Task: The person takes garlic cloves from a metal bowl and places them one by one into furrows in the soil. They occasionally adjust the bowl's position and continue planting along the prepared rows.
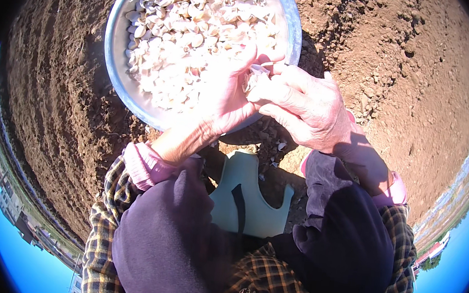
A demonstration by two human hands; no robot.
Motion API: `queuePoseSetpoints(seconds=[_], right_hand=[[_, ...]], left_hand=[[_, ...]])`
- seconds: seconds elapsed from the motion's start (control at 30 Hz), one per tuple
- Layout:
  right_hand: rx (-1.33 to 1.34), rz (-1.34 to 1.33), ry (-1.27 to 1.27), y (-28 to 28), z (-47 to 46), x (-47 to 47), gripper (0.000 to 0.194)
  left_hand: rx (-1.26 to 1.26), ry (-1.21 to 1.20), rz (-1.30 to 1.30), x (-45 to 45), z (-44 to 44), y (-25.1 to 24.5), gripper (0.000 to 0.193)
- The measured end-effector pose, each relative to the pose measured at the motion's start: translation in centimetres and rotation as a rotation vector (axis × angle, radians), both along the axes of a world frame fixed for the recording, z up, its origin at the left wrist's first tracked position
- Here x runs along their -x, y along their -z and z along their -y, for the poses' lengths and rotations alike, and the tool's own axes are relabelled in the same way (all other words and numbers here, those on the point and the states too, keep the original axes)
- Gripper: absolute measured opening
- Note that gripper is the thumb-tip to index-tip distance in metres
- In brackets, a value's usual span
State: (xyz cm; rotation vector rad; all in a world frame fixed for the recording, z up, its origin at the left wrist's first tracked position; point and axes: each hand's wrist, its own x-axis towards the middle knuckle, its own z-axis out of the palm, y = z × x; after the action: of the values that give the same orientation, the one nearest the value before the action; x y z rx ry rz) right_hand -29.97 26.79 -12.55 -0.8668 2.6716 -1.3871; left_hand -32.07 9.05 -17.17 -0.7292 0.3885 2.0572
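Note:
A wide metal basin [292, 22] sits on the soil before me, heaped with pale garlic cloves [190, 33]. My left hand [233, 92] is over the basin's near right side, palm turned up, its skin washed out by glare. Against its palm and fingers rests a small piece of garlic with papery skin [257, 76]. From the right, my right hand [311, 107] pinches the same piece between thumb and fingers. Both hands meet around it, so part of the garlic is hidden, and I cannot tell whether it is one clove or several.
Loose brown soil [66, 60] surrounds the basin. Between my knees lies a pale green plastic object [233, 205] with a dark slot. Bits of garlic skin [281, 145] are scattered on the ground near the basin. My bent knees [168, 233] flank this space.

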Motion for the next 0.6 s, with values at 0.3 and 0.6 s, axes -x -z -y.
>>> queuePoseSetpoints(seconds=[0.3,0.6], right_hand=[[0.033,0.185,0.015,1.5,0.4,-0.4,0.011],[1.054,1.321,0.204,2.4,-2.6,-1.5,0.040]], left_hand=[[0.086,0.075,-0.043,-0.2,-0.4,-0.7,0.032],[0.253,0.335,-0.209,-0.3,-0.5,-1.2,0.019]])
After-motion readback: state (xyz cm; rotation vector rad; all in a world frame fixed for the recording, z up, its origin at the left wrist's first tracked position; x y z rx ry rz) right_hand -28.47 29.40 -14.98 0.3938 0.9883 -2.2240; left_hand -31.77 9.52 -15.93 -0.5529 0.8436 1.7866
